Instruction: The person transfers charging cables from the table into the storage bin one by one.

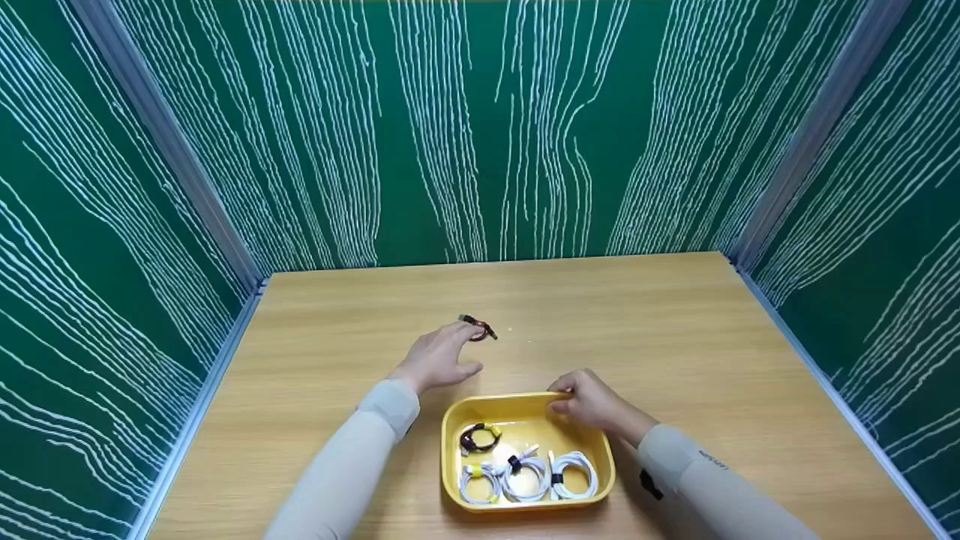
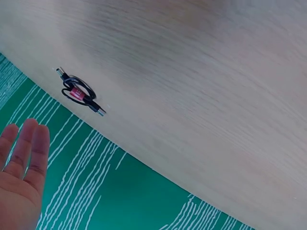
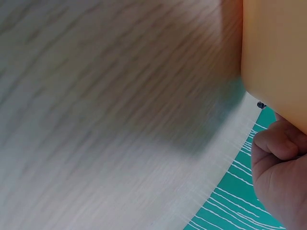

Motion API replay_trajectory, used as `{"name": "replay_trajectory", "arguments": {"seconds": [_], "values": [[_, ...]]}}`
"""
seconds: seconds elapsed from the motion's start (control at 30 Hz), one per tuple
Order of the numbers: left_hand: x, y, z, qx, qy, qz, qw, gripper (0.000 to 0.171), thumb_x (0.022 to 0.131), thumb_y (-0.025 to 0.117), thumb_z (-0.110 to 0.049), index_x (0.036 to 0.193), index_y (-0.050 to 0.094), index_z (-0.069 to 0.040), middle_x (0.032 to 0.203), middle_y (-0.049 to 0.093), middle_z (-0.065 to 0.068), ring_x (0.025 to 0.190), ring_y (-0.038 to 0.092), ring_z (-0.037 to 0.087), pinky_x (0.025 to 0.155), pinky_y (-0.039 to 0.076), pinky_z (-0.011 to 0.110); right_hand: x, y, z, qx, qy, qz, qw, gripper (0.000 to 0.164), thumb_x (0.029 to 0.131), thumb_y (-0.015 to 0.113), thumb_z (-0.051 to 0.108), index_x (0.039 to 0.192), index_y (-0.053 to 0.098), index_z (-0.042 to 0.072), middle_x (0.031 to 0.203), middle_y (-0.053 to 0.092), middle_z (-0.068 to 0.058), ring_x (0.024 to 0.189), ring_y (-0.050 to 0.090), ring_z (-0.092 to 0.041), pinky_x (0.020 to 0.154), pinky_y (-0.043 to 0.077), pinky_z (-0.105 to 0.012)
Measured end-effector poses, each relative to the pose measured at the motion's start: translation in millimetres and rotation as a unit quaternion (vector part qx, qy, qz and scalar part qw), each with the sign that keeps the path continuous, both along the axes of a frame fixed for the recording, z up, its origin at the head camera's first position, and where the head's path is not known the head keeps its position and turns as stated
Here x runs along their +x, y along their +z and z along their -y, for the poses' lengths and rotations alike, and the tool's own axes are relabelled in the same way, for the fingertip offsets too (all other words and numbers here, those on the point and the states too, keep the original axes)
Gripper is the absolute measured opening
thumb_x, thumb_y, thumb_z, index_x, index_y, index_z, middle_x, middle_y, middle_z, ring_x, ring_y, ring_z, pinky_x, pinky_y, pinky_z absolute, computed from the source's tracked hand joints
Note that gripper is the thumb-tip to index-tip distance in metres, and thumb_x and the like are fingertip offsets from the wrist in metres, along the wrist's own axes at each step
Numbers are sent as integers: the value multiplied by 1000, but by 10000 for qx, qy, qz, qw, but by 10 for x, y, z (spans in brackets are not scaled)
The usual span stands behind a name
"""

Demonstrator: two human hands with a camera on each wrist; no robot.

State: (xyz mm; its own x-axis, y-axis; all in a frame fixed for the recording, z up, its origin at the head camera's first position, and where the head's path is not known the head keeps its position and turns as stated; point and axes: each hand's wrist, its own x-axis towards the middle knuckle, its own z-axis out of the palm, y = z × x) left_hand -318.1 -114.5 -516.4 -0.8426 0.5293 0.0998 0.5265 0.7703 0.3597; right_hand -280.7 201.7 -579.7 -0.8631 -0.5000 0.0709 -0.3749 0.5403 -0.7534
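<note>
A yellow plastic bin (image 1: 525,506) is gripped at its far right rim by my right hand (image 1: 596,401), whose curled fingers also show beside the bin's wall (image 3: 283,57) in the right wrist view. Inside the bin lie several coiled white cables (image 1: 525,480) and one coiled black cable (image 1: 480,437) with a yellow tie. My left hand (image 1: 439,356) reaches out over the table with straight, spread fingers. Just beyond its fingertips is a small black cable (image 2: 79,91), coiled and bound with a red tie, lying on the wood. The left hand holds nothing.
The wooden table (image 1: 337,300) runs back to a green wall (image 1: 420,187) with white wavy lines. Metal posts (image 1: 180,142) stand at the back corners, and green panels close in both sides.
</note>
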Motion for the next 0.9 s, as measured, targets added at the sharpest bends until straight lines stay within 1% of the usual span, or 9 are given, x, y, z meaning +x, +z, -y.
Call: {"name": "replay_trajectory", "arguments": {"seconds": [0.1,0.3,0.5,0.7,0.9], "values": [[-33,1,-1,-41,11,-27,10000,66,98,75,-37,156,57,-13,161,58,12,151,52,36,123,45,55,4,-2,6,1,8,-1,10000,8,87,79,-5,90,84,1,92,81,-11,82,65,-10,74,56,-24],[-88,10,-14,-118,-34,-199,9997,64,97,75,-36,153,60,-9,156,62,12,146,58,35,121,48,53,9,-5,10,7,15,3,10000,8,87,80,-5,89,84,1,91,81,-11,83,65,-11,75,56,-24],[-116,26,-83,-15,-7,-122,9999,63,98,75,-34,153,59,-9,154,63,11,142,60,33,120,49,51,9,-11,-5,15,9,110,9999,10,88,79,-6,91,84,2,91,80,-10,83,65,-13,75,57,-25],[-130,25,-139,-68,42,-39,10000,64,99,73,-36,155,57,-12,157,61,9,145,58,31,121,48,51,1,-8,-8,-5,-43,207,9998,11,89,78,-5,92,84,3,94,81,-10,85,68,-14,78,59,-26],[-172,-25,-127,-91,86,-144,9998,60,97,73,-36,151,61,-12,153,65,8,140,62,31,116,52,51,-1,-12,11,-93,20,67,9999,9,88,78,-6,87,83,2,93,81,-12,84,66,-10,77,57,-23]]}}
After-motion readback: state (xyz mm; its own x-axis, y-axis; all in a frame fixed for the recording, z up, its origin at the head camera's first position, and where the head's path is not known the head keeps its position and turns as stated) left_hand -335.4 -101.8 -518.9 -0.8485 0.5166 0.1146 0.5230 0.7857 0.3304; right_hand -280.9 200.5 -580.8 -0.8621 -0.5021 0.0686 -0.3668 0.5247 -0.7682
